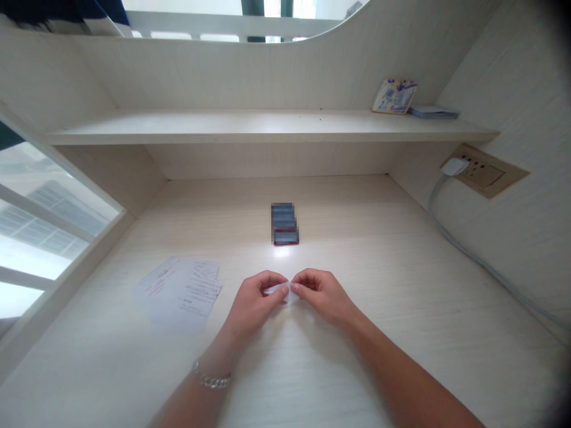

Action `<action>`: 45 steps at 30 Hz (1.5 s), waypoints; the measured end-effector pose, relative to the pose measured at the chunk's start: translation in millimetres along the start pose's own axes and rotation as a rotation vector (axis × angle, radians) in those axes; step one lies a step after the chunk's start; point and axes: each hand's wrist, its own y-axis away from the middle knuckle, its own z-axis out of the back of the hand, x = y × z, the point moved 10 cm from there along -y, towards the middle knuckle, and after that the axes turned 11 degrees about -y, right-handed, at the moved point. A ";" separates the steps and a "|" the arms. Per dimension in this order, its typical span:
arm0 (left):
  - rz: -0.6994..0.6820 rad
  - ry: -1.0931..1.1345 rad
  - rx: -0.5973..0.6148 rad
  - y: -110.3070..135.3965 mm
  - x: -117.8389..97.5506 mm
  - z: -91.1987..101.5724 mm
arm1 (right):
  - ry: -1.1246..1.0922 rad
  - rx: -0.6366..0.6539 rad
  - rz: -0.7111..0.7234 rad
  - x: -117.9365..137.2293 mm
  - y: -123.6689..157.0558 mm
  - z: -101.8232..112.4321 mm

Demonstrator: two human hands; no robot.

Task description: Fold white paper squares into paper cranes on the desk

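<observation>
Left hand [256, 300] and right hand [323, 294] meet at middle of surface [401, 285], nearer front edge. Each grip pinched shut on small white paper [280, 290], thumb and fingertips on opposite ends; whether paper touches surface, cannot tell. Bracelet [211, 378] on left wrist. Dark pixelated block [284, 224] lies beyond hands toward back edge, apart from them. Printed sheets [181, 291] fanned toward left edge, near left hand, not touching. Shelf [223, 126] above back edge carries colourful packet [394, 96] and flat pad [433, 112] at right end. Plug [454, 166] sits in wall socket [484, 173]; cable [464, 249] trails along right edge.
</observation>
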 end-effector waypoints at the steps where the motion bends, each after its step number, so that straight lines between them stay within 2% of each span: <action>1: 0.002 0.023 0.000 0.2 0.0 -0.9 | 0.002 -0.004 0.009 2.1 0.4 -0.1; 9: 0.003 0.089 0.013 1.8 -0.8 -3.3 | 0.006 -0.012 0.023 7.5 4.2 -2.1; 21: -0.049 0.073 -0.043 2.7 -9.8 4.9 | -0.198 -0.080 -0.033 0.3 1.7 1.2; 28: -0.105 -0.059 -0.095 6.8 -16.9 9.2 | -0.254 -0.036 -0.094 -4.1 2.8 -1.9; 37: -0.114 -0.066 -0.109 5.9 -15.1 11.7 | -0.135 -0.013 -0.011 4.0 1.2 -1.4; 45: -0.057 0.164 -0.006 2.9 -9.6 5.8 | 0.024 -0.071 0.065 15.1 5.6 5.0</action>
